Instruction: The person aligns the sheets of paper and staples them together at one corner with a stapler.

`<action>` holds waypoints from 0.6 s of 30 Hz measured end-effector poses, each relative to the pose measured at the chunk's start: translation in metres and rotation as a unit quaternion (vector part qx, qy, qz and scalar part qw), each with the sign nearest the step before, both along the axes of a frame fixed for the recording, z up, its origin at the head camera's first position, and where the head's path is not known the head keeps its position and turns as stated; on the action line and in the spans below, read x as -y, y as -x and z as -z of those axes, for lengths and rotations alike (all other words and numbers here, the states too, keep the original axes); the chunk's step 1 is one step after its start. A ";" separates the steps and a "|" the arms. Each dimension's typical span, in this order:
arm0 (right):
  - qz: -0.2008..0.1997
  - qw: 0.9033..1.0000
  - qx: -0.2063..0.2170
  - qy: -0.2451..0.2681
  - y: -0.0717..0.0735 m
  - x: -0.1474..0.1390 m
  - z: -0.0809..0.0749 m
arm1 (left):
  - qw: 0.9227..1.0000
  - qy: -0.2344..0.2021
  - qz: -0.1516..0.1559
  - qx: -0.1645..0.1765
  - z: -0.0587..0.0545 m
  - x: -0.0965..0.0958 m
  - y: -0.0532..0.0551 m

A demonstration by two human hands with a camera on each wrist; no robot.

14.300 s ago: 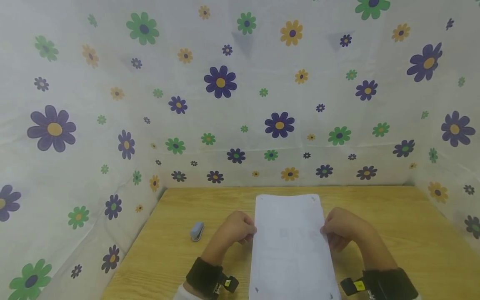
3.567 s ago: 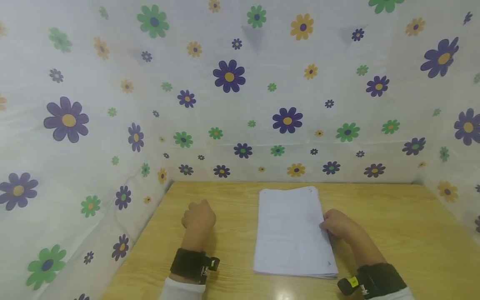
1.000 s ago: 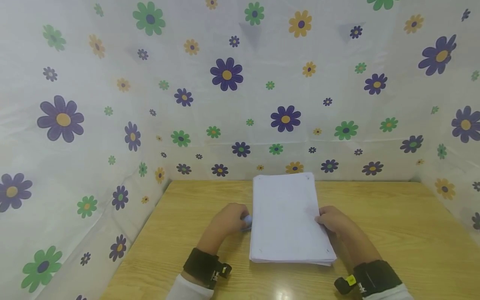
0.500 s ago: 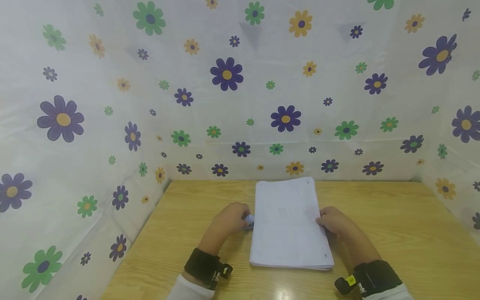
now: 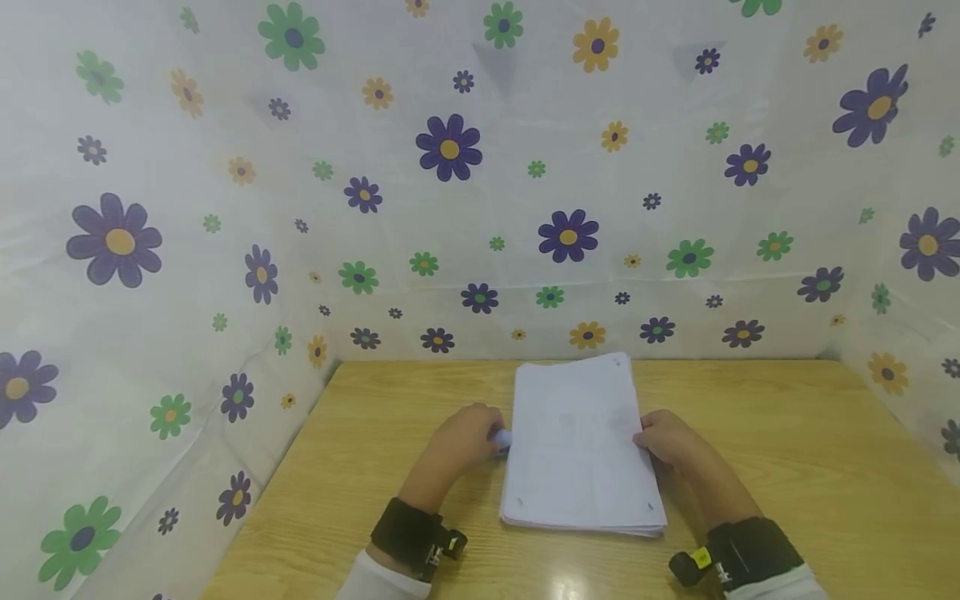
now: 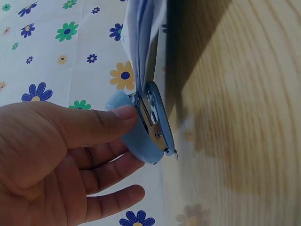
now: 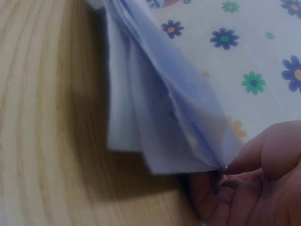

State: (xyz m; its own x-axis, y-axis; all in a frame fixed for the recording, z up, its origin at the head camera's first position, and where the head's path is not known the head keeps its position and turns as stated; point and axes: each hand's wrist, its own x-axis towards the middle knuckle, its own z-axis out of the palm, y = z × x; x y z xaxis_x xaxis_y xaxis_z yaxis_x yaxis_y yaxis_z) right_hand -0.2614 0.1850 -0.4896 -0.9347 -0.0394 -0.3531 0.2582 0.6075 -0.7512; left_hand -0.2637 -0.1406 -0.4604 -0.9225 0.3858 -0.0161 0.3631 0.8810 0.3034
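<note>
A stack of white paper sheets (image 5: 581, 442) lies on the wooden table (image 5: 787, 467), its right side lifted a little. My left hand (image 5: 468, 437) grips a light blue stapler (image 6: 148, 125) with thumb on top and fingers under it. The stapler's mouth sits over the stack's left edge (image 6: 143, 52); only its tip (image 5: 501, 436) shows in the head view. My right hand (image 5: 663, 442) pinches the stack's right edge (image 7: 207, 155) between thumb and fingers, and the sheets fan apart there.
White cloth with purple, green and yellow flowers (image 5: 450, 150) walls the table at the back, left and right. Bare wood (image 5: 360, 450) lies left of the left hand, and more of it right of the right hand. Black bands (image 5: 753, 554) wrap both wrists.
Earlier the stapler lay on the table at the left; the left hand picked it up and brought it to the stack's left edge. Over the last second the stack's far end dropped a little.
</note>
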 end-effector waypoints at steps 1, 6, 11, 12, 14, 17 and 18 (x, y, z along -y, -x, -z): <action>-0.003 1.000 0.001 -0.003 0.000 0.000 0.000 | 1.000 0.003 0.002 -0.003 0.000 0.000 0.000; -0.016 1.000 0.001 -0.011 0.001 -0.001 0.000 | 1.000 0.018 0.009 -0.017 0.002 -0.001 0.001; -0.025 1.000 -0.004 -0.012 0.000 -0.002 0.000 | 1.000 0.020 -0.012 -0.019 0.005 -0.002 0.001; -0.027 1.000 -0.004 -0.014 0.000 -0.002 0.000 | 1.000 0.017 -0.017 -0.018 0.005 -0.002 0.001; -0.028 0.999 0.000 -0.016 0.000 -0.002 0.000 | 0.999 0.015 -0.025 -0.017 0.006 -0.001 0.001; -0.026 0.999 0.003 -0.020 0.000 -0.002 0.000 | 0.999 0.010 -0.039 -0.015 0.006 -0.002 0.002; -0.027 0.999 0.003 -0.020 0.000 -0.002 -0.001 | 0.999 0.009 -0.043 -0.015 0.006 -0.002 0.002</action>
